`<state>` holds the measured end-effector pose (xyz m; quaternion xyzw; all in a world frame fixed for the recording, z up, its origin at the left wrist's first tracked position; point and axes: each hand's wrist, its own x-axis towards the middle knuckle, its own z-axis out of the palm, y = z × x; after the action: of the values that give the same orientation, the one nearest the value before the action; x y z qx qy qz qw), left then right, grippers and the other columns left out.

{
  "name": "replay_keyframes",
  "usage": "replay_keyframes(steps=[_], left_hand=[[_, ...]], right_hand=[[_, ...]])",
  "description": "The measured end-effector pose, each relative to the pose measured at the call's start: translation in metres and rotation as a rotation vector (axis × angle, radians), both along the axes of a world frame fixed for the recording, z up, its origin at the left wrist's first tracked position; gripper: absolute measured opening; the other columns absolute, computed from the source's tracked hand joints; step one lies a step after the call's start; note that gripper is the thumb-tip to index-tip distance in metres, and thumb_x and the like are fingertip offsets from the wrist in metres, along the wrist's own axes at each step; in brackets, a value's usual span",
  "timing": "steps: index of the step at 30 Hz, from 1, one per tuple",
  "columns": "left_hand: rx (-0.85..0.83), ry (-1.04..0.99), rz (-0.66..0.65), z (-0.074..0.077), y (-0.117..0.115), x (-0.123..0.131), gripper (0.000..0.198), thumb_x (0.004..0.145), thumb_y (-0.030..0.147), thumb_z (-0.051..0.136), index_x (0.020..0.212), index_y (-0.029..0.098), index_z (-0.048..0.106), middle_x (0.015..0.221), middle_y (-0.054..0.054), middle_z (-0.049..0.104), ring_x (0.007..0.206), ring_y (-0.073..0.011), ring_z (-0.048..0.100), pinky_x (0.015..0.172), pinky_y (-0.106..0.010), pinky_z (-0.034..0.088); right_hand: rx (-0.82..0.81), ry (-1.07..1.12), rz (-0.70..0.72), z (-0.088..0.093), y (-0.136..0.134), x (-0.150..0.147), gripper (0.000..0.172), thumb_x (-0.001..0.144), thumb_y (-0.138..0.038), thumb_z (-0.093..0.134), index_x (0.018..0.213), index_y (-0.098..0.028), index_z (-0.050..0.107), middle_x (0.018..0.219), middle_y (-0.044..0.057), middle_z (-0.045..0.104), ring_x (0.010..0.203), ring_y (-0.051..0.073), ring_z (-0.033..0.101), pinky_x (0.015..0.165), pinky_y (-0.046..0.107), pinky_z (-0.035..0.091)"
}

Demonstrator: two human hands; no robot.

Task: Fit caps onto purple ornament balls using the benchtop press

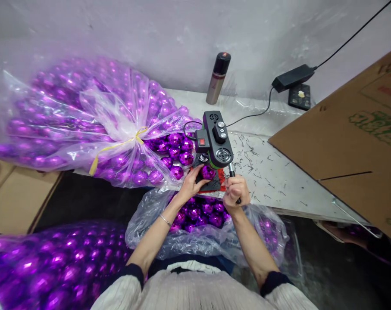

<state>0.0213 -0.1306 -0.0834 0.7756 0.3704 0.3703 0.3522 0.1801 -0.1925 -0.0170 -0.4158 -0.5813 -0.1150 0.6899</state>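
A shiny purple faceted ball (pixel 208 172) sits under the head of a small black bench drill-like machine (pixel 217 137) with a red switch. My left hand (pixel 192 181) pinches this ball from its left side, thumb below and fingers above. My right hand (pixel 236 191) is wrapped round the black-tipped lever handle (pixel 231 170) at the machine's right side. The machine's dark base (pixel 211 185) rests on a red mat (pixel 221 176). Whatever touches the top of the ball is hidden by the machine's head.
A tied clear bag (pixel 137 137) of purple balls lies left on the table (pixel 266 185). An open bag (pixel 163 245) of balls hangs below my hands. Dark shavings litter the right. A spray can (pixel 218 78), power adapter (pixel 294 78) and cardboard box (pixel 350 142) stand around.
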Motion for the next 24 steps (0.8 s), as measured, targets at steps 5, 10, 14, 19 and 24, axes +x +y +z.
replay_keyframes(steps=[5,10,14,19,24], left_hand=[[-0.005,-0.019,-0.005,0.0,0.0,0.001,0.061,0.098,0.043,0.075,0.152,0.02,0.055,0.149,-0.017,0.068,0.139,-0.0324,0.066,0.119,-0.052,0.051],[0.003,-0.013,0.013,-0.002,0.002,0.002,0.061,0.097,0.042,0.076,0.15,0.02,0.056,0.148,-0.017,0.069,0.138,-0.0324,0.066,0.118,-0.052,0.052],[0.052,-0.011,0.028,-0.004,0.004,0.004,0.061,0.097,0.041,0.077,0.15,0.02,0.057,0.145,-0.017,0.071,0.134,-0.0326,0.069,0.114,-0.051,0.055],[0.306,-0.025,0.056,-0.007,-0.016,-0.01,0.061,0.099,0.044,0.074,0.151,0.019,0.054,0.137,-0.018,0.075,0.129,-0.0313,0.073,0.115,-0.055,0.055],[0.508,0.126,-0.149,-0.019,-0.073,-0.058,0.055,0.105,0.038,0.065,0.155,0.019,0.051,0.138,-0.02,0.074,0.127,-0.0286,0.074,0.106,-0.048,0.062]], right_hand=[[0.007,-0.011,0.048,-0.005,0.003,0.0,0.039,0.111,-0.033,0.039,0.073,-0.025,0.047,0.068,-0.003,0.057,0.055,0.015,0.064,0.061,0.036,0.049],[-0.022,-0.145,0.057,0.0,0.0,0.004,0.039,0.11,-0.032,0.042,0.073,-0.025,0.047,0.069,-0.003,0.06,0.054,0.013,0.064,0.06,0.034,0.05],[-0.077,-0.033,0.027,0.038,-0.002,0.003,0.041,0.109,-0.028,0.046,0.068,-0.024,0.049,0.064,-0.002,0.059,0.054,0.013,0.058,0.054,0.032,0.043],[-0.275,0.105,0.057,0.094,-0.008,-0.003,0.043,0.108,-0.027,0.05,0.065,-0.024,0.052,0.063,-0.001,0.058,0.059,0.014,0.058,0.058,0.032,0.046],[-0.284,-0.041,0.071,0.067,-0.005,0.024,0.015,0.097,-0.04,0.07,0.098,-0.026,0.07,0.1,0.007,0.072,0.09,0.022,0.073,0.073,0.037,0.061]])
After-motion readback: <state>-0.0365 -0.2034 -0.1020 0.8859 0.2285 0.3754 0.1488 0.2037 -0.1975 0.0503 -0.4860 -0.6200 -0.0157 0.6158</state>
